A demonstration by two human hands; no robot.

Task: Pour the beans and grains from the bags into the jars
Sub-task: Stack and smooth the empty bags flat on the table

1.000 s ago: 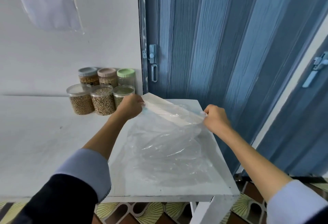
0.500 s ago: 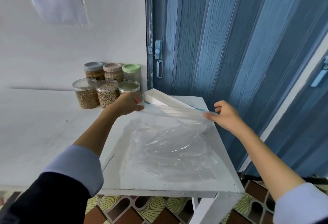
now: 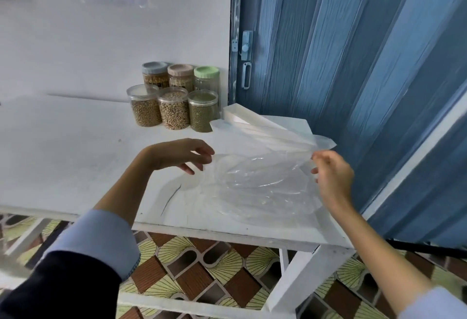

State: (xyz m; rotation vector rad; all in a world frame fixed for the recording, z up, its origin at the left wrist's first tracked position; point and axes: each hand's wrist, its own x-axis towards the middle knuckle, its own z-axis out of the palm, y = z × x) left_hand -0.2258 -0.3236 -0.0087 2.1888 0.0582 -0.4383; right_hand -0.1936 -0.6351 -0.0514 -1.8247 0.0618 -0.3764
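A: Changed since a second ago? Left hand (image 3: 180,155) let go, now loosely curled beside the clear bag (image 3: 257,179), touch unclear.
B: Right hand (image 3: 333,179) pinching the bag's edge at 3 o'clock. Bag lying limp on the bench (image 3: 63,141).
A: Six jars (image 3: 174,96) at 11 o'clock, holding beans and grains.

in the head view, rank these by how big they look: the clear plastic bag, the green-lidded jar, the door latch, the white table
1. White table, by far the widest.
2. Clear plastic bag, spread over the table's right end.
3. Green-lidded jar, partly hidden behind the front jars.
4. Door latch.
Jar and latch look close in size, so that ranking is unsure.
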